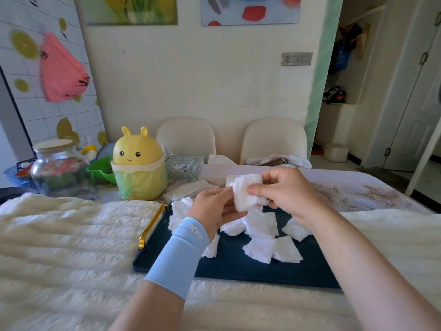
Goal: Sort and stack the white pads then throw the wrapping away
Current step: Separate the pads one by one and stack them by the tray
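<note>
Both hands hold a small stack of white pads (245, 192) above the dark blue tray (238, 266). My left hand (212, 209), with a light blue sleeve on the wrist, grips the stack from the left and below. My right hand (284, 189) pinches it from the right, thumb on the front. Several loose white pads (262, 247) lie scattered on the tray beneath the hands. No wrapping can be made out.
A yellow bunny-shaped bin (139, 166) with a green liner stands at the back left, next to a glass jar (60, 169) and a green bowl (102, 169). A fluffy white cover (71, 235) surrounds the tray. Two cream chairs (274, 139) stand behind the table.
</note>
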`<state>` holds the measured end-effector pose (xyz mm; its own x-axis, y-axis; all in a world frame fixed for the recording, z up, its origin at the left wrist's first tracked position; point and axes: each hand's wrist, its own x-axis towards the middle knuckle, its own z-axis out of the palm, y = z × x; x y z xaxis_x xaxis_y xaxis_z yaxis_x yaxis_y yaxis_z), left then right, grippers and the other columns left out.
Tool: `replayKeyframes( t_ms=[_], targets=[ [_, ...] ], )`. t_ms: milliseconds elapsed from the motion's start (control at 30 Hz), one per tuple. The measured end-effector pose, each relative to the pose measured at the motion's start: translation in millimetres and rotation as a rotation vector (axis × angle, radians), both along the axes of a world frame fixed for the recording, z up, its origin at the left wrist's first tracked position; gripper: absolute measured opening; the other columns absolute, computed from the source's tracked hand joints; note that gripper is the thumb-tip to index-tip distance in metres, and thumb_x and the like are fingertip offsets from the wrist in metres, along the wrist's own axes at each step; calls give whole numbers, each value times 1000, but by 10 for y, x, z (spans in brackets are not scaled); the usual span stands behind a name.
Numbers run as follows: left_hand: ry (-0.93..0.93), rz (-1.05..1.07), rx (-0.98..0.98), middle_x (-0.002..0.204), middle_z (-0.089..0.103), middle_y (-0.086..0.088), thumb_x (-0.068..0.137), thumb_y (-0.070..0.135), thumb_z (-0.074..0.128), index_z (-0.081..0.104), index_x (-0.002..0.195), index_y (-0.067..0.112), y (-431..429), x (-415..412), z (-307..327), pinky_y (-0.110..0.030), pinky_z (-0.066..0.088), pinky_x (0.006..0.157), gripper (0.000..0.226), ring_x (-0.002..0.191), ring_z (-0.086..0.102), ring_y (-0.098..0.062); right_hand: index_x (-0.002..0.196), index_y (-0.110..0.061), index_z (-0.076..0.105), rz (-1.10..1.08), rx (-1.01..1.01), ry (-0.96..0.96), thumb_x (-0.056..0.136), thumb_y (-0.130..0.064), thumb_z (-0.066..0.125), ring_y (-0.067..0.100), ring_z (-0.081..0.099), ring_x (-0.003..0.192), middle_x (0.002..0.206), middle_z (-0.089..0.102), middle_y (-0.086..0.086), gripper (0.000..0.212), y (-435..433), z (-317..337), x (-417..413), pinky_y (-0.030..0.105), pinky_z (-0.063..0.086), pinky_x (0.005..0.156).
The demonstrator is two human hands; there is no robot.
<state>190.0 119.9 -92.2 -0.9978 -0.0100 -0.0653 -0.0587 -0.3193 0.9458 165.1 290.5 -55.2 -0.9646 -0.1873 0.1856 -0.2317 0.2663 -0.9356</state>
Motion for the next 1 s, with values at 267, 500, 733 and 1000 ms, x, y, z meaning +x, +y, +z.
replayKeyframes(
  t_ms=[267, 500, 733, 1000],
  targets=[
    [18, -12, 53, 105, 73, -21, 96, 37, 60, 68, 114, -2, 41, -4, 21, -40, 59, 85, 44, 100, 71, -33, 92, -19, 76, -94, 72, 56, 80, -16, 82, 8, 67, 64, 81, 77, -3, 14, -33, -27, -12, 26, 57, 64],
    [5, -9, 40, 103, 74, -21, 97, 22, 60, 66, 113, -4, 59, 6, 6, -38, 62, 79, 31, 93, 73, -30, 105, -39, 74, 10, 316, 375, 82, -15, 79, 1, 59, 89, 104, 66, -20, 34, 22, -16, -8, 11, 45, 76],
    [-84, 61, 78, 102, 74, -21, 95, 18, 63, 66, 109, -3, 56, -10, -11, -33, 62, 68, 25, 83, 73, -29, 86, -24, 79, 3, -72, 342, 83, -12, 80, 5, 70, 89, 96, 77, -10, 12, 66, 3, -48, 18, 54, 79],
    [-13, 73, -89, 97, 75, -21, 94, 22, 65, 72, 102, 0, 94, -22, -28, -34, 61, 72, 25, 79, 73, -26, 98, -21, 75, 165, 48, 169, 81, -7, 82, 11, 62, 64, 82, 76, -8, 23, 210, 135, 15, 19, 52, 60]
  ],
)
